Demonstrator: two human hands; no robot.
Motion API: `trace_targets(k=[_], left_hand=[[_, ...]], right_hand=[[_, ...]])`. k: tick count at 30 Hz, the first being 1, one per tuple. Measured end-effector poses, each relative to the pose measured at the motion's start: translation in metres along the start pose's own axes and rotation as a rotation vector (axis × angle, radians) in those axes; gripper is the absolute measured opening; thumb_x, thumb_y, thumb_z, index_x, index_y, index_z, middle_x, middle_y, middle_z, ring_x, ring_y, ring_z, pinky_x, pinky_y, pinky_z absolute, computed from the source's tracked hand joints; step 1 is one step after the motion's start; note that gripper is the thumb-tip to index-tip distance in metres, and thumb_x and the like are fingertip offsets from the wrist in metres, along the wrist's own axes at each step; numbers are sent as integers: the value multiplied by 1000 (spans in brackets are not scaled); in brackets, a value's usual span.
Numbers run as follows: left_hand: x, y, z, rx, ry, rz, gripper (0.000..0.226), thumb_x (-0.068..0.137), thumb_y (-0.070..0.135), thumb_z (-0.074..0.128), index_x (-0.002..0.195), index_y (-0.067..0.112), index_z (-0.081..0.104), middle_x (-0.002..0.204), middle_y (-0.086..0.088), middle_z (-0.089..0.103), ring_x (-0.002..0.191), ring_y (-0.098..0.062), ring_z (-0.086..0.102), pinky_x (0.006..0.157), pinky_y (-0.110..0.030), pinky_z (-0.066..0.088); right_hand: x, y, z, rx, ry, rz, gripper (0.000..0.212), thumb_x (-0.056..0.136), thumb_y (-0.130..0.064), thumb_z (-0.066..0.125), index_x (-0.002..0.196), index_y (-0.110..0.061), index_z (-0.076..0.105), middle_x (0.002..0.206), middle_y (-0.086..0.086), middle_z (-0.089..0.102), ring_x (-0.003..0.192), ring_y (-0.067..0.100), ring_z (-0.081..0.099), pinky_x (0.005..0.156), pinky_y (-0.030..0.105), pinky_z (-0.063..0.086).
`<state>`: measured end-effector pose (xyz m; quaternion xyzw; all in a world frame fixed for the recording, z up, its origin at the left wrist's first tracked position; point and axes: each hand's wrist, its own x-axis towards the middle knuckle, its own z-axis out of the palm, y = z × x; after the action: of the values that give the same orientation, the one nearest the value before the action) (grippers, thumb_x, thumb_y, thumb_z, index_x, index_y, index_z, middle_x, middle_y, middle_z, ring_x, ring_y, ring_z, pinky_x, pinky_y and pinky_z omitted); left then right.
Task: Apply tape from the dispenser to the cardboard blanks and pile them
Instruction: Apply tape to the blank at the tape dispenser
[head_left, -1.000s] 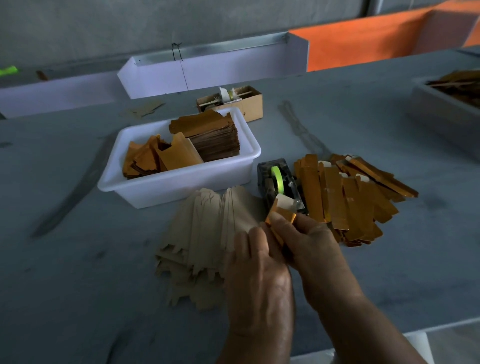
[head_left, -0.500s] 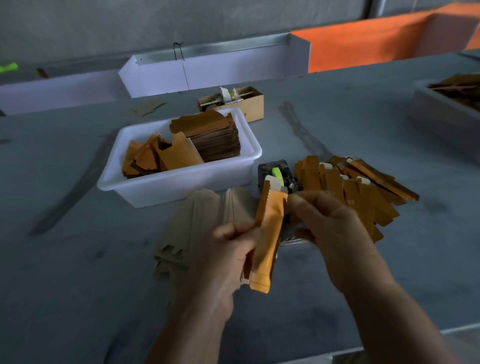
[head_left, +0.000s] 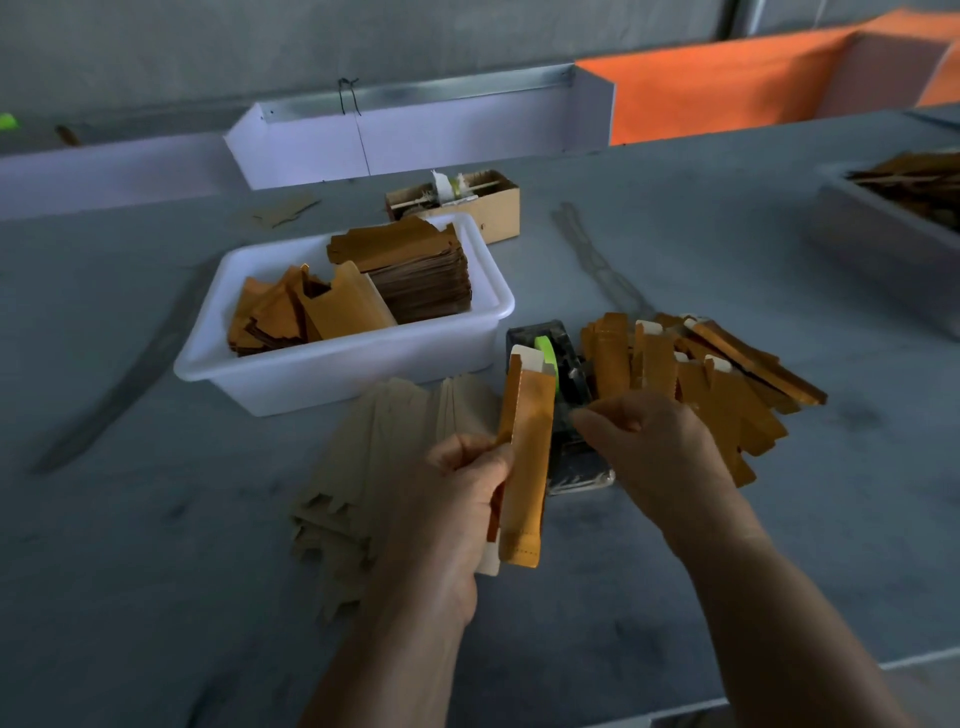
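Your left hand pinches the folded blank upright above the bench's near edge, your right hand curls at the dispenser, maybe holding tape, so a loose pinch could stick it crooked

You're working in dim, flat light with soft, faint shadows and no glare. The orange panel at upper right looks brightest. Edges bow from wide-angle distortion, and corners blur slightly.
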<state>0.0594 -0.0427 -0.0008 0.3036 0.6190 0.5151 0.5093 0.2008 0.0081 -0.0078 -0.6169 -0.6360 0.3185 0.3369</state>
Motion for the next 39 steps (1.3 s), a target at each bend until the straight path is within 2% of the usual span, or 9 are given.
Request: trace_targets(k=[5,7,12,16,19,23,29,34,39], left_hand=[[5,-4,4,-37,14,-25,12,87,15,64,75,16,65,67,1,67,60,-9,61,56,-23,48],[6,-5,4,-48,18,-26,15,87,14,64,72,17,65,65,0,66,59,-10,60,57,-25,48],[7,-9,1,-68,12,-32,12,87,16,64,75,17,65,63,2,66,59,-10,60,56,-24,48],[7,-10,-2,-48,1,-21,16,88,16,63,72,20,65,58,7,67,50,-2,61,49,-18,46],[7,-9,-2,-46,5,2,15,86,17,65,72,20,66,59,6,66,55,-7,61,57,-25,47],[6,-5,2,-49,-57,65,18,87,13,63,69,16,61,52,8,62,42,0,53,44,-14,41],[9,2,14,-4,-191,162,19,89,13,60,71,15,61,52,7,59,38,2,49,37,-9,35],[16,-3,17,102,-180,102,28,89,19,63,63,28,66,59,12,65,60,-2,62,58,-23,51],[19,-2,18,196,-164,119,15,90,22,62,75,24,61,73,4,65,71,-11,64,61,-25,52]], right_hand=[[4,-1,10,-58,-41,54,18,89,-33,60,80,-21,69,68,-4,63,70,14,59,84,38,50],[5,-3,11,-45,-40,73,15,89,-32,61,78,-24,67,70,-4,64,72,15,59,89,42,49],[2,-3,11,255,-53,186,8,88,-24,63,80,-27,64,78,-2,66,74,13,63,62,22,46],[-4,-5,6,535,-46,258,7,87,-28,62,85,-25,68,72,-12,67,69,-1,63,60,20,40],[-8,-3,6,321,48,138,13,87,-23,63,74,-21,65,62,-9,59,51,-7,52,49,14,39],[-16,3,17,28,134,90,14,86,-22,63,72,-20,63,106,-2,56,92,8,55,58,9,35],[-19,3,23,-12,226,22,31,85,-21,66,62,-32,49,108,-9,49,103,17,53,70,17,36],[-24,9,31,28,255,-10,17,87,-19,65,72,-23,57,115,-2,55,104,21,56,82,30,48],[-26,13,36,31,275,17,10,88,-22,62,83,-15,68,121,-2,55,107,18,55,81,24,43]])
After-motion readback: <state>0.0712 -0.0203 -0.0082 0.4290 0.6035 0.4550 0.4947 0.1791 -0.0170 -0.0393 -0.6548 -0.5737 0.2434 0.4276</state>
